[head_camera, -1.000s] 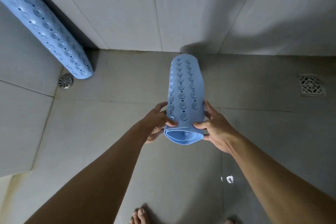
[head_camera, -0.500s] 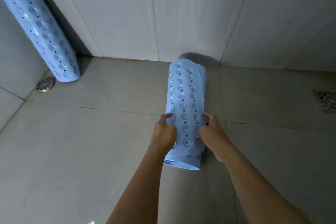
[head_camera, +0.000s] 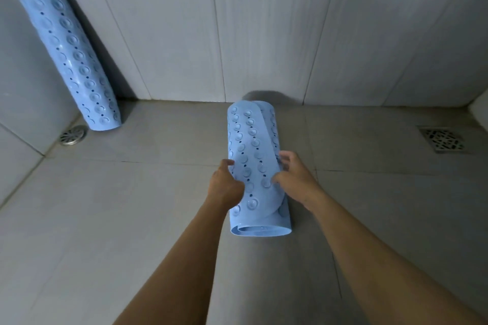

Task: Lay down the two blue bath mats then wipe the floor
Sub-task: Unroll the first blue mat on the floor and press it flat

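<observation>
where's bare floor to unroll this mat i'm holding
Widest bare floor: left of the held mat, between it and the round drain. Also right, toward the square drain. Crowded: far-left corner, where the second mat leans.

Both rolled bath mats (head_camera: 253,161) (head_camera: 71,60) look like soft matt rubbery plastic studded with suction cups; floor tiles (head_camera: 105,219) matt, round drain (head_camera: 72,135) shiny metal.
</observation>
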### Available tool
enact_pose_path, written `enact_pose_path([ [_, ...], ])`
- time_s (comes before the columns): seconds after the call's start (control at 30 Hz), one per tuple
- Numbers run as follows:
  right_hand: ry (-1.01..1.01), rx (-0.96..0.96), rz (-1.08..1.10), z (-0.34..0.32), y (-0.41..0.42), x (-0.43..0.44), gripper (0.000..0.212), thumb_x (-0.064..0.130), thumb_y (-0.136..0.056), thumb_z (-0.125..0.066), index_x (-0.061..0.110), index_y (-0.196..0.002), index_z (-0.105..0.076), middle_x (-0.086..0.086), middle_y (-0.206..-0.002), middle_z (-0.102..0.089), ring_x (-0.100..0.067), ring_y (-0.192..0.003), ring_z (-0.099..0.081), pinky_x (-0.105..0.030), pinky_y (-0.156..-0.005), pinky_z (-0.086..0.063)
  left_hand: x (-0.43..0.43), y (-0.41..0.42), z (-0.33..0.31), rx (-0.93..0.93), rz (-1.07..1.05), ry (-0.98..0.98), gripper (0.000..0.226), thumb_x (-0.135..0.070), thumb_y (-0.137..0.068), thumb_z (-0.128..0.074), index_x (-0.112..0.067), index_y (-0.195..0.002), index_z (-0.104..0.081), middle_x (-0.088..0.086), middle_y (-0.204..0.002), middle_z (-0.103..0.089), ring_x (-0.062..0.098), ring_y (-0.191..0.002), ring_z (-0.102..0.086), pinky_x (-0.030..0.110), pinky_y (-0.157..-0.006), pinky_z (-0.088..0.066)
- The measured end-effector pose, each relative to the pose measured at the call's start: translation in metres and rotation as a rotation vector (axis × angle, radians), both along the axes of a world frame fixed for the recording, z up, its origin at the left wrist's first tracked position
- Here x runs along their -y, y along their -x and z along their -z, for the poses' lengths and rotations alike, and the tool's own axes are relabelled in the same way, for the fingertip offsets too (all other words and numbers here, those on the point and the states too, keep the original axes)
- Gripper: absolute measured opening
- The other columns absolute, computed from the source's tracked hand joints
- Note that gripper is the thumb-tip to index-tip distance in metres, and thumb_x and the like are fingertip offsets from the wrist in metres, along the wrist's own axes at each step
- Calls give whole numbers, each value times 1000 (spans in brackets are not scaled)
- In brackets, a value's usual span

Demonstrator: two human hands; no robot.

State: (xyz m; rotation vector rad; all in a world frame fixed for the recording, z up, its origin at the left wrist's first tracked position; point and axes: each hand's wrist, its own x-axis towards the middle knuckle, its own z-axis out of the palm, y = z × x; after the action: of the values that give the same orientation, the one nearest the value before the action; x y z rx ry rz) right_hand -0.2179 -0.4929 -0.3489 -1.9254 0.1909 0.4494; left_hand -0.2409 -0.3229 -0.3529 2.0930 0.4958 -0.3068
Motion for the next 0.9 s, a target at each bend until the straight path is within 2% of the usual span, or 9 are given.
enact_pose_path([
  [0.13,61,104,-15,7,7,-24,33,27,-100,-46,27,-133,-52,6,-138,-54,-12,-117,-51,-31,-96,-40,-16,-3,-4,80,-105,76,45,-11,-95,-42,-18,-138,-56,11,-134,-60,34,-120,-57,41,-105,-45],
  [0.27,240,224,-78,15,13,-39,35,30,-105,-36,22,-129,-59,0,-137,-55,-21,-127,-51,-45,-111,-36,-22,-8,-6,117,-38,-24,51,-41,-104,-41,-11,-144,-47,18,-143,-53,35,-132,-48,39,-108,-37],
  [0.47,413,223,4,26,14,-40,45,30,-95,-54,22,-137,-41,-8,-143,-44,-33,-129,-45,-44,-105,-42,-37,-5,19,43,32,-275,87,-5,-88,-50,-28,-159,-5,20,-157,-25,44,-135,-40,50,-107,-40],
  [0.57,497,236,-61,27,14,-47,65,21,-96,-47,34,-154,-21,-13,-160,-17,-38,-141,-28,-51,-111,-35,-41,1,30,-12,124,-581,95,-6,-89,-58,-34,-158,0,19,-165,6,48,-147,-18,57,-114,-33],
  [0.67,607,198,-119,27,7,-54,61,21,-97,-38,43,-152,-23,-7,-165,-1,-40,-146,-16,-61,-114,-24,-45,1,37,-144,200,-982,61,-19,-89,-57,-29,-146,-37,24,-161,23,56,-145,17,76,-110,-2],
  [0.73,618,183,-86,27,5,-58,53,38,-98,-40,40,-149,-28,-7,-165,-1,-42,-146,-16,-64,-112,-23,-45,2,42,-202,275,-1071,39,-34,-93,-44,-29,-130,-53,25,-160,24,55,-140,30,80,-103,15],
  [0.8,632,163,-84,30,6,-58,69,58,-88,-57,39,-146,-24,-6,-163,1,-41,-145,-16,-65,-109,-30,-49,4,59,-185,328,-902,56,-52,-99,-25,-34,-152,-30,20,-162,23,49,-144,29,75,-106,19],
  [0.87,663,138,-123,33,8,-57,90,55,-77,-73,41,-147,-18,-5,-163,7,-40,-145,-14,-64,-107,-35,-54,8,75,-172,385,-659,67,-66,-98,-18,-43,-156,5,12,-162,27,42,-148,23,66,-116,11],
  [0.9,670,141,-127,34,9,-56,94,49,-77,-76,42,-148,-16,-4,-162,8,-39,-145,-14,-62,-106,-37,-56,12,82,-159,407,-610,70,-71,-96,-19,-47,-154,12,9,-162,30,40,-149,23,63,-118,10],
])
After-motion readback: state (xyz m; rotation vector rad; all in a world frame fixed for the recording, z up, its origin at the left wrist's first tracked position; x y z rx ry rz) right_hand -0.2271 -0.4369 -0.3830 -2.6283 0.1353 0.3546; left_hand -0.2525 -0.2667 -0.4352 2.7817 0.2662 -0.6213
